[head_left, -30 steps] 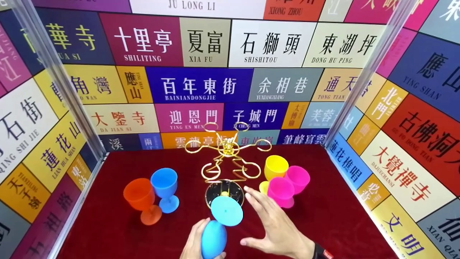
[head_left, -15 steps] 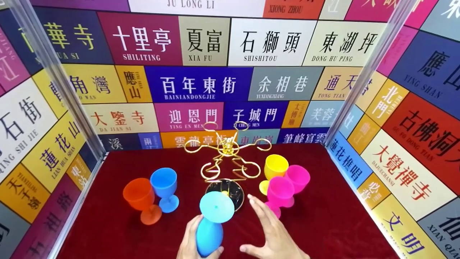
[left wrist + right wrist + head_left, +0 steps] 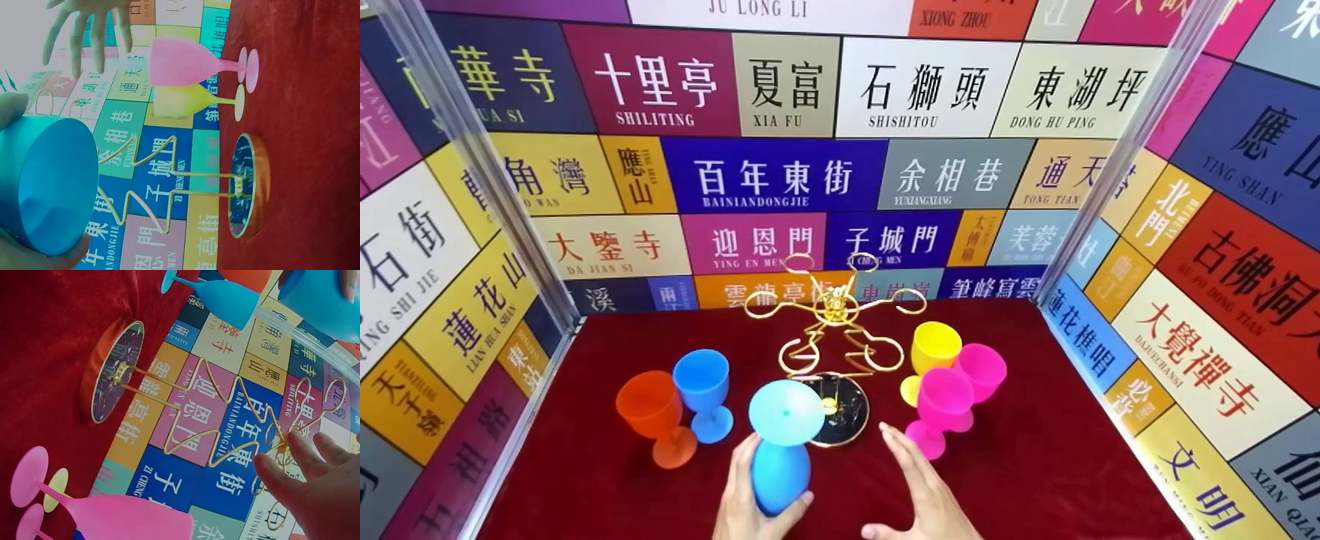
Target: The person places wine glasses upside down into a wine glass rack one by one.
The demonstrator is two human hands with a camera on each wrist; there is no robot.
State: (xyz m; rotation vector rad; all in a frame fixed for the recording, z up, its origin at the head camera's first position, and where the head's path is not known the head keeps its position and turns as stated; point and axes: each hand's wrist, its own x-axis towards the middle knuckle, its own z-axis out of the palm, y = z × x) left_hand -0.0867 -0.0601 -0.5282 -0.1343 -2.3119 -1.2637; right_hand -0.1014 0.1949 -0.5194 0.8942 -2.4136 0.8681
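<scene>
My left hand (image 3: 757, 491) grips a blue plastic goblet (image 3: 781, 472) around its bowl. It is upside down, with its round foot upward and its stem hidden behind the foot. The left wrist view looks into the mouth of this goblet (image 3: 59, 185). My right hand (image 3: 926, 495) hovers to the right with fingers spread and nothing in it. Ahead of both hands stands a gold wire cup rack (image 3: 837, 307) with curled arms and a round black base (image 3: 844, 420). The held goblet's foot partly covers that base in the head view.
On the left stand an orange goblet (image 3: 651, 409) and another blue goblet (image 3: 703, 382), upright. On the right a yellow goblet (image 3: 936, 346) and two pink goblets, the nearer one (image 3: 945, 394) in front, stand close together. Dark red cloth (image 3: 1035, 465) covers the table; printed walls (image 3: 772, 176) enclose it.
My left hand has carried the upside-down goblet to the left, and its foot has risen in the head view. My right hand has drawn back a little toward me, still spread.
</scene>
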